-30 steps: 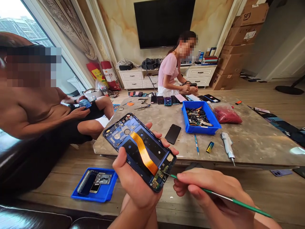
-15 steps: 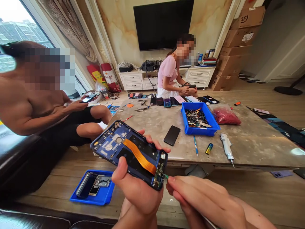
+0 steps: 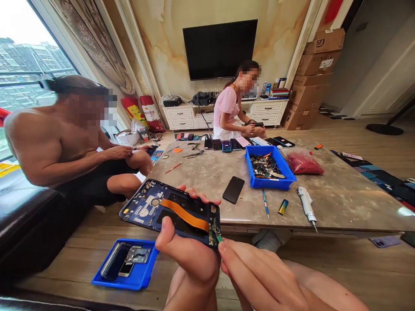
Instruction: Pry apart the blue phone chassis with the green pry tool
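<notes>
My left hand (image 3: 191, 248) is wrapped round an opened blue phone body (image 3: 138, 210), its inside facing up and tilted, thumb along the near edge and fingertips over the far edge. A wide orange flex cable (image 3: 184, 214) runs down its middle to a small circuit board (image 3: 213, 231) at the right end. My right hand (image 3: 259, 268) pinches a thin tool (image 3: 219, 238), green near its tip, which meets that board. The rest of the tool is hidden in my fingers, so its exact kind cannot be made out.
On the table (image 3: 194, 183) are a black phone (image 3: 234, 189), a blue bin (image 3: 272, 183) of small parts, a pencil (image 3: 265, 204), a battery (image 3: 283, 207) and an electric screwdriver (image 3: 306, 205). A blue tray (image 3: 136, 276) lies on the floor. Two people (image 3: 81, 138) sit nearby.
The tool tip has moved from the phone's right edge onto the circuit board. My right hand has shifted left, closer to my left hand. The co-worker at left has lowered their hands.
</notes>
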### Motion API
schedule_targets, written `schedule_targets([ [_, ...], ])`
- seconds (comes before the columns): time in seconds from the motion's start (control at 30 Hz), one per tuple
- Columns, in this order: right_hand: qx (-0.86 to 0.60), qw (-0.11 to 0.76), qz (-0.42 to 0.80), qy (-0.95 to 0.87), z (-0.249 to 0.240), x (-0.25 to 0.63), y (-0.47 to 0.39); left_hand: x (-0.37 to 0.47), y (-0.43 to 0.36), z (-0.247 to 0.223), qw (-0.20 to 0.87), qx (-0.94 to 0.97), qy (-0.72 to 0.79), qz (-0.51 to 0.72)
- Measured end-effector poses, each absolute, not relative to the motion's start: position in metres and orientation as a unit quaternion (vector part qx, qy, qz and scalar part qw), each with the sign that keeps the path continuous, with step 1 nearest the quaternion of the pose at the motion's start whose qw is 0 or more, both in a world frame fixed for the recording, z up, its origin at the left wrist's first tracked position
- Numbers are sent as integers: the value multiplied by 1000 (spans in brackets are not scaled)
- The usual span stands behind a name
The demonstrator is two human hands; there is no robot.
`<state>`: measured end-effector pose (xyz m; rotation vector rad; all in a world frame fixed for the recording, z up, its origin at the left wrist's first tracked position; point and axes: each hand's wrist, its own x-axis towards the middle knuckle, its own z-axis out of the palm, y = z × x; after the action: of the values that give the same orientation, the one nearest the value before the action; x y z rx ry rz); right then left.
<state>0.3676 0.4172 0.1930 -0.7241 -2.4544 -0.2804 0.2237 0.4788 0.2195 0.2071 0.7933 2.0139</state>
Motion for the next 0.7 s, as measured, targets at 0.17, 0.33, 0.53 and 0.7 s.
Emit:
schedule_targets([
  [0.17,-275,417,-13,-866,183,351,428,218,483,211,448,96,315,831],
  [0.33,-255,534,209,-779,184,345,451,212,481,192,458,152,271,833],
  [0.53,-240,531,139,-801,180,343,449,213,481,188,449,175,266,835],
  [0.7,-270,421,55,-864,193,355,432,218,484,199,439,145,293,837],
])
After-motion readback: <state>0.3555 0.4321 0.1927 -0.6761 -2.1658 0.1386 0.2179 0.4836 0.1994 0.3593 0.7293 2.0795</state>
